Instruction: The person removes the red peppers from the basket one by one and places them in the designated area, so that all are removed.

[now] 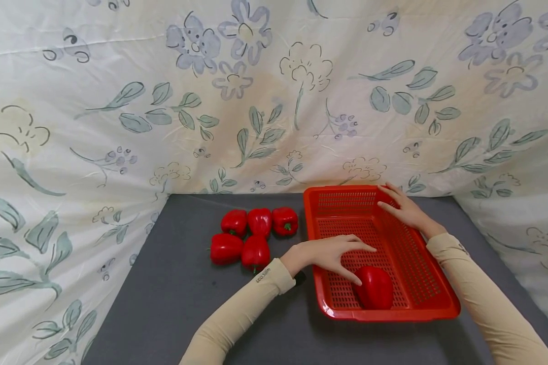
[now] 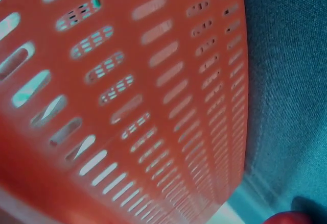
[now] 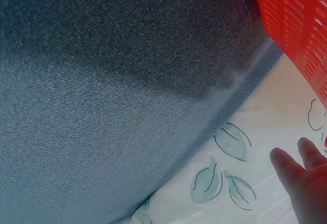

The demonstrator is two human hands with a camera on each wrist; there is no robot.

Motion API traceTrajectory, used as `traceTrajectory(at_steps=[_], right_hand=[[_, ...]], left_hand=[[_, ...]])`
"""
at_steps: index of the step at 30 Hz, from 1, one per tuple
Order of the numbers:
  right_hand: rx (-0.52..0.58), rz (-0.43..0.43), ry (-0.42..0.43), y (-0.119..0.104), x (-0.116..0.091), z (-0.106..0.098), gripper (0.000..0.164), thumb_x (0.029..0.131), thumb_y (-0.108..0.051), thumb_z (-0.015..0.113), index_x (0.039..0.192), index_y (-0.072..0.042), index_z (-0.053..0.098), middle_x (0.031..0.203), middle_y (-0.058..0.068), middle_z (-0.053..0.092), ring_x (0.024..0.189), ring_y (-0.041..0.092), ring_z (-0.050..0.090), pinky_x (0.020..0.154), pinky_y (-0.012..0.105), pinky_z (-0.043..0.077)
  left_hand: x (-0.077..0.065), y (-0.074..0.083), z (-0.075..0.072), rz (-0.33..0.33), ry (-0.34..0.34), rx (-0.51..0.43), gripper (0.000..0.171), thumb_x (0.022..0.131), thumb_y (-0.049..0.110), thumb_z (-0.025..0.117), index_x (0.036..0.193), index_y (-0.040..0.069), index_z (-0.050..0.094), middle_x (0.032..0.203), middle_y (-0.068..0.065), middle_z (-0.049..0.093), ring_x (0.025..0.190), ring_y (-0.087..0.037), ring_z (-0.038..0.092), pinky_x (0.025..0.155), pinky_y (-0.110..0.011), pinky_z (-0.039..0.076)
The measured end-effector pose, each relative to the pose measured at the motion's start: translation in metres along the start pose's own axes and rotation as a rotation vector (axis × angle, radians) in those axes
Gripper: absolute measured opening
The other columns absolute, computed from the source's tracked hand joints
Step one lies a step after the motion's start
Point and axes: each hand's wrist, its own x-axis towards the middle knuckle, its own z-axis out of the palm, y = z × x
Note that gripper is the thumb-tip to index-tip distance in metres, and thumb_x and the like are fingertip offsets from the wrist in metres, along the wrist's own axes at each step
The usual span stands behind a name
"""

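Observation:
A red plastic basket [image 1: 408, 315] with slotted walls stands on the grey table. One red bell pepper [image 1: 377, 288] lies in its near end. My left hand [image 1: 331, 253] reaches over the basket's left rim with fingers spread, the thumb tip at the pepper's upper left side. Across the basket, my right hand [image 1: 405, 209] is at the right rim near the far corner, its fingers extended over the edge. In the right wrist view, fingers [image 3: 288, 168] of that hand show beside the basket's outer wall [image 3: 294, 25]. The slotted wall [image 2: 153, 96] fills much of the left wrist view, and the left hand is hidden there.
Left of the basket, several red bell peppers sit grouped on the table, among them one at the near side [image 1: 255, 252] and one at the right [image 1: 285, 221]. A floral cloth [image 1: 255, 126] hangs behind and at both sides of the grey table [image 1: 173, 304].

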Motion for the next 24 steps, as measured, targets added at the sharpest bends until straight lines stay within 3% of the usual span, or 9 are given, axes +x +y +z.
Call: traceTrajectory(at_steps=[9, 24], right_hand=[[0.000, 0.007, -0.005, -0.002, -0.001, 0.000, 0.066, 0.095, -0.039, 0.047, 0.148, -0.011, 0.019, 0.153, 0.021, 0.004, 0.135, 0.051, 0.012, 0.097, 0.072, 0.014], [0.010, -0.007, 0.025, 0.002, -0.001, 0.003, 0.066, 0.095, -0.040, 0.048, 0.148, -0.012, 0.021, 0.153, 0.021, 0.007, 0.135, 0.050, 0.013, 0.097, 0.072, 0.015]], left_hand=[[0.009, 0.001, 0.006, 0.002, -0.013, 0.050, 0.082, 0.074, 0.051, 0.070, 0.143, 0.031, 0.032, 0.136, 0.005, 0.040, 0.120, -0.003, 0.037, 0.098, -0.013, 0.034], [0.026, 0.004, 0.019, 0.014, -0.057, 0.065, 0.084, 0.072, 0.048, 0.073, 0.143, 0.032, 0.030, 0.137, 0.010, 0.038, 0.119, 0.001, 0.037, 0.095, -0.009, 0.034]])
